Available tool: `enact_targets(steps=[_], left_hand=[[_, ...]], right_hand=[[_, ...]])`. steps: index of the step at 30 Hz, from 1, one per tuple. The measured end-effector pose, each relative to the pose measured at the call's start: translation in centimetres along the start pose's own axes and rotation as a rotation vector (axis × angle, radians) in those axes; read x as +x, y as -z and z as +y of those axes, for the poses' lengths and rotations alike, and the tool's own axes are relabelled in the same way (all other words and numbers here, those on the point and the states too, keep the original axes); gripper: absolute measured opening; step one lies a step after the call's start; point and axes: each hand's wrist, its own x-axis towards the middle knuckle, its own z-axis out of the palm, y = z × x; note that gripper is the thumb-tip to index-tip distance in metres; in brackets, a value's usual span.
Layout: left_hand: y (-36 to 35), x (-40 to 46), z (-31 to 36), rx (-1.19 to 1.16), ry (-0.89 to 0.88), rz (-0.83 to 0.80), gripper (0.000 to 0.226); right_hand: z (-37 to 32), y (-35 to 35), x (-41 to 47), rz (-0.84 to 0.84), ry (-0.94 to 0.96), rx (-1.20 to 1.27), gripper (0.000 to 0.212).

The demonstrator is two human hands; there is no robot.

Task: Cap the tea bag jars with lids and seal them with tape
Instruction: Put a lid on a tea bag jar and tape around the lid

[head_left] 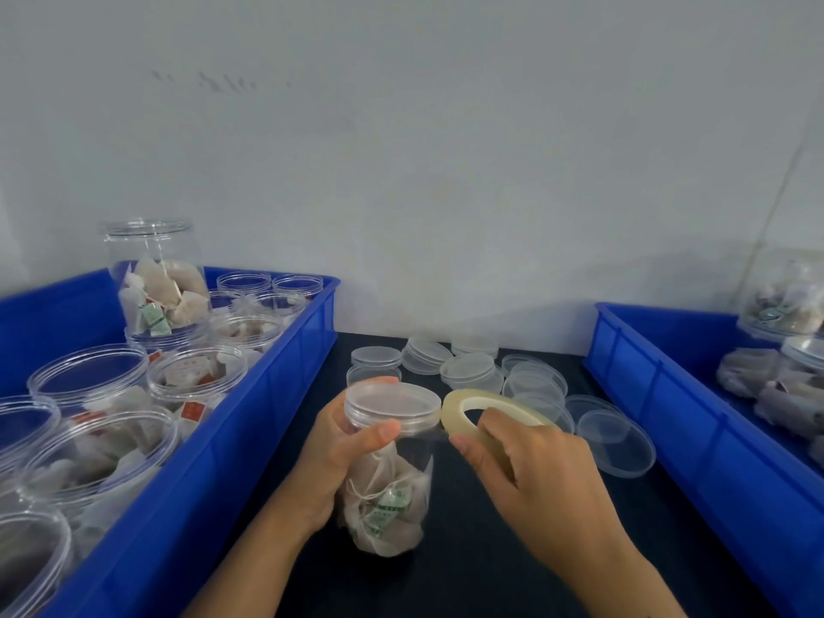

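A clear plastic jar (392,497) holding tea bags stands at the centre of the dark table, with a clear lid (394,402) on its mouth. My left hand (339,448) grips the jar just under the lid, thumb across the front. My right hand (530,475) holds a roll of clear tape (479,405) right beside the lid's right edge. A thin strip of tape runs from the roll to the jar's neck under my left thumb.
A blue bin (232,443) at the left holds several open jars of tea bags. Another blue bin (695,421) at the right holds capped jars. Several loose clear lids (615,443) lie on the dark table (468,573) behind my hands. A white wall rises behind.
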Motion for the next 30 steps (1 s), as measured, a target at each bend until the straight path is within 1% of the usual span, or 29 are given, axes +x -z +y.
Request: enact_targets(steps=[3,7,11,14,17,21,23,25,27,28,29,30], left_hand=[[-0.1,0.1,0.0,0.014,-0.003,-0.042,0.105],[-0.3,0.3,0.1,0.019,-0.025,-0.046,0.109],[-0.3,0.3,0.1,0.025,-0.014,-0.052,0.099],[-0.3,0.3,0.1,0.017,-0.005,-0.050,0.103],[-0.3,0.3,0.1,0.010,-0.004,-0.053,0.096],[-0.4,0.3,0.2,0.011,0.003,-0.086,0.106],[-0.5,0.2,0.4,0.031,-0.002,-0.089,0.098],[-0.5,0.1,0.5,0.049,-0.019,-0.068,0.082],[-0.4,-0.1,0.7,0.095,-0.024,-0.051,0.077],[-0.5,-0.2,0.8,0.126,-0.025,-0.052,0.079],[-0.6,-0.4,0.9,0.161,-0.023,-0.057,0.086],[-0.9,-0.5,1.1,0.207,-0.017,-0.051,0.098]], right_hand=[[0.3,-0.2,0.2,0.017,-0.042,0.016,0.049],[0.8,-0.4,0.3,0.006,-0.071,-0.042,0.052],[0.7,-0.6,0.3,0.008,-0.094,-0.079,0.052],[0.6,-0.7,0.4,0.034,-0.095,-0.099,0.054],[0.5,-0.7,0.5,0.029,-0.112,-0.110,0.057],[0.4,-1.0,0.5,0.008,-0.138,-0.125,0.062],[0.3,-1.3,0.4,0.009,-0.149,-0.111,0.063],[0.3,-1.6,0.2,0.028,-0.156,-0.098,0.062],[0.4,-1.8,0.1,0.053,-0.166,-0.075,0.064],[0.4,-1.9,0.0,0.068,-0.170,-0.058,0.066],[0.4,-2.0,-0.1,0.075,-0.175,-0.046,0.067],[0.3,-2.0,-0.1,0.072,-0.183,-0.040,0.068]])
